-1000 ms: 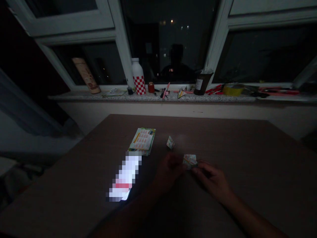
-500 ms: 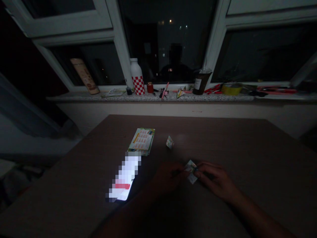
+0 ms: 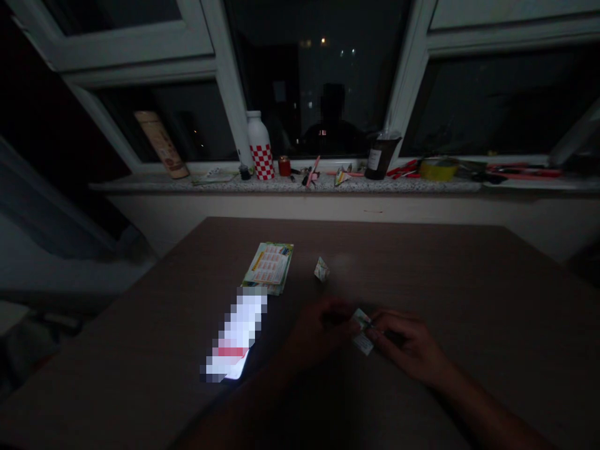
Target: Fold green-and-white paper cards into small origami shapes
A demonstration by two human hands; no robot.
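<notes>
Between my two hands is a small piece of folded paper (image 3: 362, 340), pale with printed green and dark marks. My right hand (image 3: 412, 344) pinches its right edge between thumb and fingers. My left hand (image 3: 319, 331) lies in deep shadow, its thumb at the paper's left edge; its other fingers are dim. A small folded paper shape (image 3: 321, 269) rests on the table beyond my left hand. Farther left lies a stack of printed paper sheets (image 3: 269, 265), and nearer me a lit phone (image 3: 237, 337) whose screen is blurred out.
The brown table (image 3: 422, 256) reaches to the wall under a window. On the stone sill (image 3: 210, 185) stand a white bottle with red checks (image 3: 260, 147), a tan bottle (image 3: 162, 145), a small red jar (image 3: 284, 165), a dark cup (image 3: 379, 156) and a yellow roll (image 3: 438, 169).
The paper between my hands has turned and shifted slightly toward me, and its outline is now more of a flat strip. My left fingers have moved a little. The other things lie as before.
</notes>
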